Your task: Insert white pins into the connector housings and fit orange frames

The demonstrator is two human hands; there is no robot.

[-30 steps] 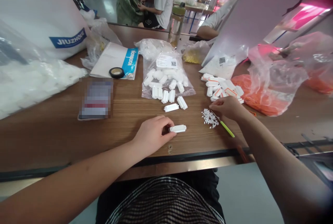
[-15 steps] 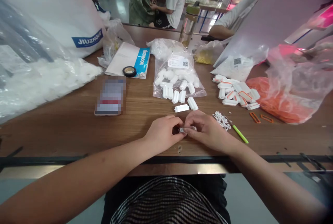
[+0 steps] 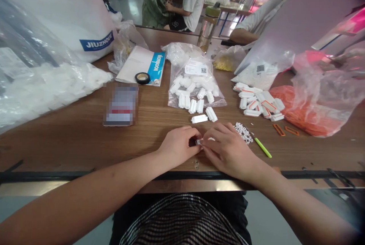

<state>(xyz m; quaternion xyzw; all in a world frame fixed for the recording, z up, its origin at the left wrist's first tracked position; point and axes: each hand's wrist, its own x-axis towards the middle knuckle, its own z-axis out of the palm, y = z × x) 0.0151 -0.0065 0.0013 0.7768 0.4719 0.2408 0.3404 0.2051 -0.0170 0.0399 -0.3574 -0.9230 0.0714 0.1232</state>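
Both hands meet over the near middle of the table. My left hand (image 3: 178,142) pinches one end of a small white plastic housing (image 3: 199,142), which my fingers mostly cover. My right hand (image 3: 225,146) is closed around the other end, its fingertips pressed against the part. Just beyond them lie loose white plastic housings (image 3: 199,118), with more in and before a clear bag (image 3: 196,79). A small heap of tiny white pieces (image 3: 243,132) sits to the right of my right hand. Beside it rests a thin tool with a yellow-green handle (image 3: 262,147).
At right are white housings with orange rings (image 3: 258,102), two loose orange rings (image 3: 279,129) and a bag of orange rings (image 3: 308,114). A phone (image 3: 122,105), notebook (image 3: 139,66), black tape roll (image 3: 142,78) and large bags (image 3: 42,85) stand left. A bottle (image 3: 208,28) stands behind.
My right hand has turned over the part, with its knuckles shifted slightly nearer and its fingers more extended. My left hand has stayed in place, holding the housing.
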